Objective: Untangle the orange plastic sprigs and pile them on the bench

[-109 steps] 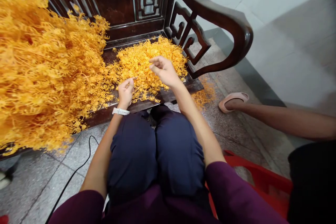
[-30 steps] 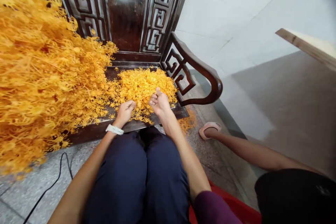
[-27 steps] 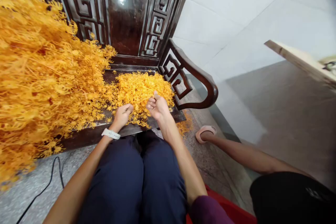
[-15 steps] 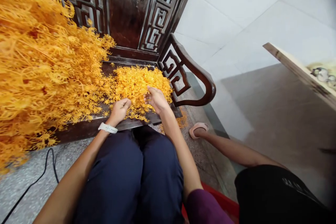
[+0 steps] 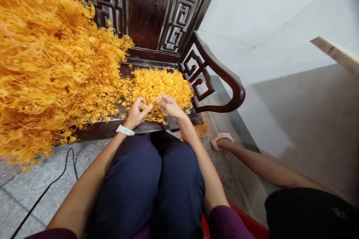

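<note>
My left hand (image 5: 138, 110), with a white watch band (image 5: 125, 130) on the wrist, is closed in a pinch on a small orange plastic sprig. My right hand (image 5: 169, 106) is right beside it, fingertips meeting the left hand's, pinching the same sprig. Both hands hover over the near edge of a small heap of loose orange plastic flower pieces (image 5: 161, 84) on the seat of a dark carved wooden bench (image 5: 157, 127). A much larger pile of orange sprigs on stems (image 5: 47, 67) covers the bench's left side.
The bench's curved armrest (image 5: 221, 78) rises to the right of the small heap. Another person's leg (image 5: 266, 170) with a pink slipper (image 5: 222, 140) stretches across the floor on the right. A black cable (image 5: 47, 188) lies on the speckled floor. A red plastic stool edge (image 5: 246, 224) shows beneath me.
My right hand has drawn back from the heap and come together with my left hand, which has turned up into a pinch. The view has shifted slightly.
</note>
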A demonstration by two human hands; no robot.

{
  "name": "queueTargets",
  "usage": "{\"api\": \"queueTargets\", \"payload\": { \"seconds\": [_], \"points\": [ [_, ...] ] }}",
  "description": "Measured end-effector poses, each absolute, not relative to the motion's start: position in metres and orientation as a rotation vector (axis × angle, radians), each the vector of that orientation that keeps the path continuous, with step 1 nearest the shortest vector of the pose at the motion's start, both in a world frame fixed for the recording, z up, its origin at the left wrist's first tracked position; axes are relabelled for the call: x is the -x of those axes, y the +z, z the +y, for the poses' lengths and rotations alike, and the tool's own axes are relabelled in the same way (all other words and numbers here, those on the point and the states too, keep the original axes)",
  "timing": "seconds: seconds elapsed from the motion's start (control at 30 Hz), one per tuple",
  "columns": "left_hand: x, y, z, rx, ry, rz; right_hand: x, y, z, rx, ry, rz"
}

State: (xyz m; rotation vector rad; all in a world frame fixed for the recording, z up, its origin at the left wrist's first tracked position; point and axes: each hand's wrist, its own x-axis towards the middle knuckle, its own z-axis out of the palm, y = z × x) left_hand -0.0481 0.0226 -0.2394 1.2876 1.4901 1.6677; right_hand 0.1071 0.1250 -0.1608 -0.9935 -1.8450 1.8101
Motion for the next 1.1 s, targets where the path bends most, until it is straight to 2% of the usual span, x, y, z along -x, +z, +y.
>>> {"api": "queueTargets", "payload": {
  "seconds": [0.27, 0.43, 0.6, 0.93, 1.1],
  "points": [
    [0.051, -0.241, 0.026, -1.467, 1.583, 1.473, -0.099, -0.164, 0.125, 0.832, 1.59, -2.43],
    [0.05, -0.247, 0.031, -1.414, 1.625, 1.561, -0.099, -0.159, 0.125, 0.835, 1.222, -2.72],
    [0.049, -0.251, 0.031, -1.341, 1.637, 1.679, -0.103, -0.157, 0.126, 0.882, 1.096, -2.701],
    [0.05, -0.246, 0.032, -1.297, 1.618, 1.565, -0.102, -0.177, 0.136, 0.809, 1.178, -2.273],
    [0.053, -0.25, 0.031, -1.261, 1.601, 1.531, -0.096, -0.182, 0.134, 0.587, 1.473, -2.242]
  ]
}}
